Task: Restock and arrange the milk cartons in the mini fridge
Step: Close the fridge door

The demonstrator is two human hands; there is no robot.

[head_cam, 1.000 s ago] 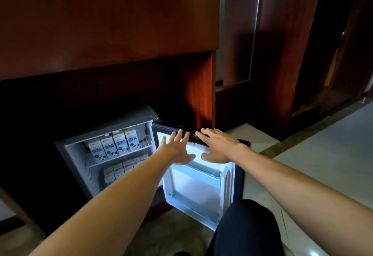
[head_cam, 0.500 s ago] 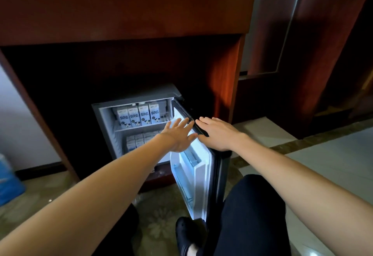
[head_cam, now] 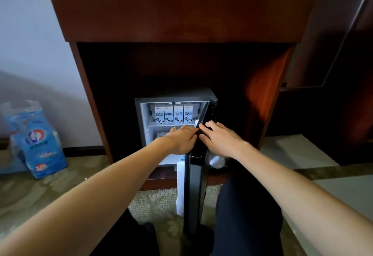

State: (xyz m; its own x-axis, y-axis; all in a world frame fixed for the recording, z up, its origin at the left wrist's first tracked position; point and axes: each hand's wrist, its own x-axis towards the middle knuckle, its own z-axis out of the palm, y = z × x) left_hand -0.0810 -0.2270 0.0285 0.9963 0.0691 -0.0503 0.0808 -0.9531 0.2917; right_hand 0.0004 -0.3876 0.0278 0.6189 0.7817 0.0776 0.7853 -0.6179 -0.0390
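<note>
A small grey mini fridge (head_cam: 139,114) sits inside a dark wooden cabinet, its door (head_cam: 196,185) swung out edge-on toward me. Several white and blue milk cartons (head_cam: 173,114) stand upright in a row on the upper shelf. More cartons (head_cam: 160,134) show dimly on the lower shelf, mostly hidden behind my hand. My left hand (head_cam: 181,139) lies flat with straight fingers against the inner side of the door's top edge. On the outer side of that edge rests my right hand (head_cam: 220,139), its fingers lightly bent over the rim.
A blue and white plastic-wrapped pack (head_cam: 36,138) stands on the floor by the wall at the left. The wooden cabinet (head_cam: 181,13) overhangs the fridge. My dark-trousered legs (head_cam: 246,215) flank the door on patterned carpet; pale floor tiles (head_cam: 298,154) lie to the right.
The door has swung from wide open toward me to edge-on, with both hands staying on its top edge. The view shifted right, bringing the blue pack into sight.
</note>
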